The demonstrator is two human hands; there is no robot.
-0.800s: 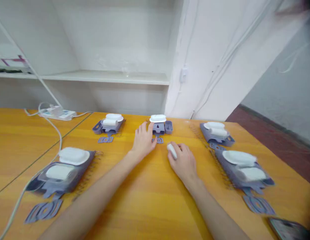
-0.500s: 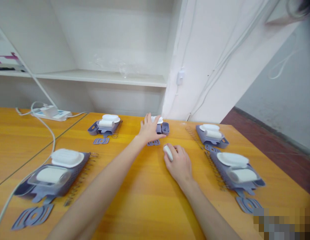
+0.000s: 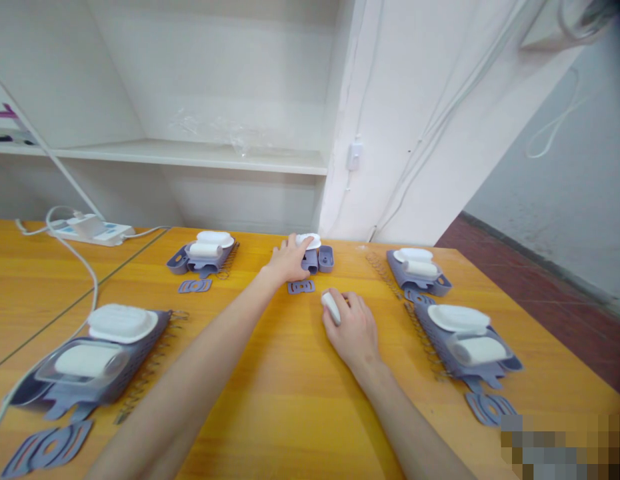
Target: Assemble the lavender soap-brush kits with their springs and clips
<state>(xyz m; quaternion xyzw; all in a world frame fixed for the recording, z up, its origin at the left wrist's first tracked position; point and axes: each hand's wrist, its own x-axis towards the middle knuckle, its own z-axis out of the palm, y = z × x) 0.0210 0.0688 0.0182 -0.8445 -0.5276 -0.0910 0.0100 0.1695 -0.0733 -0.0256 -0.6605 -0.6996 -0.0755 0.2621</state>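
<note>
At the back middle of the table, my left hand (image 3: 289, 260) grips the left side of a grey-purple plastic caddy (image 3: 311, 260). Its thumb is in front and its fingers reach the white oval dish (image 3: 310, 241) on top; the palm side is hidden. A small grey-purple box (image 3: 326, 259) is at the caddy's right end. Flat grey-purple pieces (image 3: 301, 287) lie just in front. Nearer to me, my right hand (image 3: 354, 328) is closed around a white roll (image 3: 331, 308), held tilted just over the wood.
Similar sets, each with a caddy, dish and roll, stand at back left (image 3: 203, 252), front left (image 3: 103, 353), back right (image 3: 419, 268) and front right (image 3: 467, 340). Metal hooks (image 3: 150, 373) lie beside them. A power strip (image 3: 93, 230) with a white cable is at left; a shelf (image 3: 200, 152) rises behind.
My left hand has drawn its spread fingers and thumb in around the caddy. My right hand still holds the white roll in much the same place. The view has shifted slightly.
</note>
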